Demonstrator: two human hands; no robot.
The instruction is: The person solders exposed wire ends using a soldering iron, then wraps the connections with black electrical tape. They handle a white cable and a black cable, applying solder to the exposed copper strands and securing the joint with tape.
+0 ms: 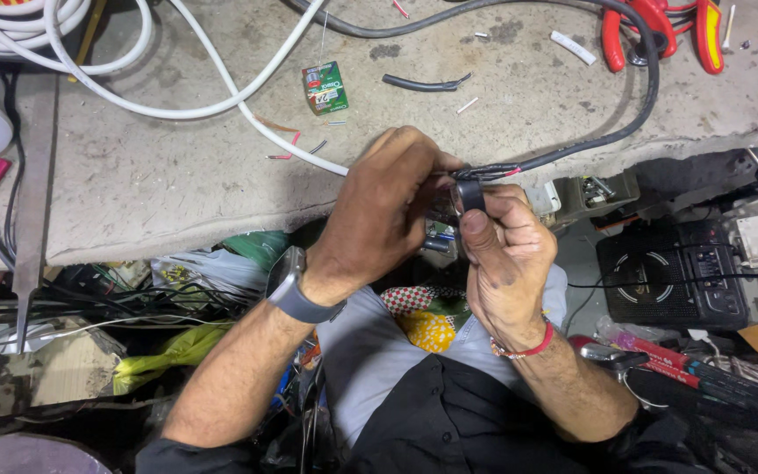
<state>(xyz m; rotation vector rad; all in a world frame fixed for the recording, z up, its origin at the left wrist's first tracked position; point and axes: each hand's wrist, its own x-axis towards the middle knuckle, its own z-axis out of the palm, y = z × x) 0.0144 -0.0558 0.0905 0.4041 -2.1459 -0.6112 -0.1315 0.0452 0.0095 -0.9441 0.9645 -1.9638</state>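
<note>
Over the workbench (pixel 177 175), both hands grip black cable (pixel 572 149).

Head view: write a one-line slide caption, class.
Left hand and right hand work a roll of black tape at the black cable end, over a concrete slab.

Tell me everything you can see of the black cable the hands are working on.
The black cable is thick and round, rubbery-looking. It curves down across the grey concrete bench from the top edge to the hands. Its end is stripped, with thin wires, one red, showing. The left hand pinches that end; the right hand holds a black tape roll against it.
</note>
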